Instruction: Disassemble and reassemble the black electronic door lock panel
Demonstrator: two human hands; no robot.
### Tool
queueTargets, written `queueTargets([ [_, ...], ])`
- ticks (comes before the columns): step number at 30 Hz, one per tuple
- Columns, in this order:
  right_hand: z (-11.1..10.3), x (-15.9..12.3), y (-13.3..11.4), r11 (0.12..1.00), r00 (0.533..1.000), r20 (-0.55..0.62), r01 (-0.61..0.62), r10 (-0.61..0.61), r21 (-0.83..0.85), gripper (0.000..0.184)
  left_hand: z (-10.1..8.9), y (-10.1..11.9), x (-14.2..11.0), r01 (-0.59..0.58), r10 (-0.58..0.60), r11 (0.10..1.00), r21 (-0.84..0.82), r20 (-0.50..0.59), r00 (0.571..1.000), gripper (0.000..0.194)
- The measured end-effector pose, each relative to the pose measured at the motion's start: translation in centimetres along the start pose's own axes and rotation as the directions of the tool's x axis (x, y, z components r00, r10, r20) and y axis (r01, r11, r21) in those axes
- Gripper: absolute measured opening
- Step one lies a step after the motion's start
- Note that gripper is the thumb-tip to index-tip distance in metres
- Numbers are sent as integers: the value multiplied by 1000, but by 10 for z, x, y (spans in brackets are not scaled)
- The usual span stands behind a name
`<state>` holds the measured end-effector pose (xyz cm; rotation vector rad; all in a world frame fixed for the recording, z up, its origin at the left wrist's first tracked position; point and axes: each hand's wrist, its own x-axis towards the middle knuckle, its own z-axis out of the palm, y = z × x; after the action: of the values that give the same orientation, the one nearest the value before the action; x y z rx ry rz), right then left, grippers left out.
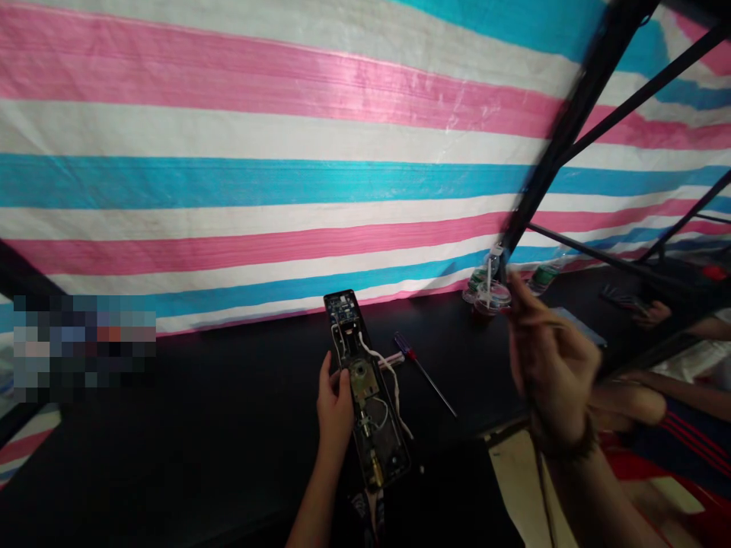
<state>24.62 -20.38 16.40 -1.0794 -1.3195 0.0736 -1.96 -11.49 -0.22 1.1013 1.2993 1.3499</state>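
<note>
The person's left hand (336, 405) grips an opened electronic door lock panel (362, 384), its fingers curled around the panel's left edge and pressed close together. The panel sits above the black table (171, 449), tilted with its far end toward the striped tarp (285, 179), and shows a circuit board, loose white wires (384, 373) and a brass cylinder (374, 466). Whether it touches the table, I cannot tell. The right hand (551, 365) is raised well to the right, blurred, with its fingertips (517, 293) bunched together; whether they pinch anything, I cannot tell. A wide gap separates the two hands, and a screwdriver (421, 373) with a red and blue handle lies on the table between them, just right of the panel, its shaft pointing toward the near edge. Along the far edge, beyond the right hand, stand plastic cups with straws (489, 298) and water bottles (545, 275). A black metal frame (576, 114) slants down at the right, and a seated co-worker's hand (652, 313) rests beyond the table's right end.
</note>
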Motion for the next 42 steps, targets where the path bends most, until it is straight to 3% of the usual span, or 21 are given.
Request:
queueTargets([
  [5,32,6,109,965,953,155,-261,261,-23,25,-11,9,-3,-97,92,982,162,34,995,56],
  [8,41,6,172,944,913,253,-288,321,-160,25,-16,18,-8,-236,230,918,320,58,972,53],
  [10,48,8,200,934,895,286,-295,343,-200,22,-18,23,-10,-323,307,852,411,107,946,46],
  [14,65,16,230,924,876,323,-284,359,-256,18,-17,25,-7,-418,371,758,501,196,908,31],
  [20,85,13,250,911,840,392,-255,375,-324,13,-17,23,3,-438,401,711,550,195,895,22],
  [26,84,22,235,910,842,411,-199,348,-364,10,-17,39,1,-540,489,632,556,253,834,19],
  [29,83,23,199,927,871,403,-139,281,-347,21,-24,53,-6,-588,564,624,514,223,795,22],
  [31,86,12,162,944,879,420,-92,227,-317,23,-37,55,-11,-574,583,636,516,167,795,25],
  [32,89,4,141,957,869,458,-57,188,-286,22,-46,52,-12,-547,579,649,529,125,806,26],
  [34,101,-18,101,982,805,591,67,51,-177,18,-67,39,-12,-480,530,669,568,90,843,30],
  [36,118,-41,70,974,750,661,165,-23,-153,16,-86,19,-10,-441,465,655,613,133,875,34],
  [38,138,-60,55,946,710,704,251,-36,-205,23,-99,-1,-7,-442,424,611,657,200,884,35],
  [42,166,-78,55,920,747,665,257,4,-294,15,-102,-20,-7,-468,423,515,718,263,867,32],
])
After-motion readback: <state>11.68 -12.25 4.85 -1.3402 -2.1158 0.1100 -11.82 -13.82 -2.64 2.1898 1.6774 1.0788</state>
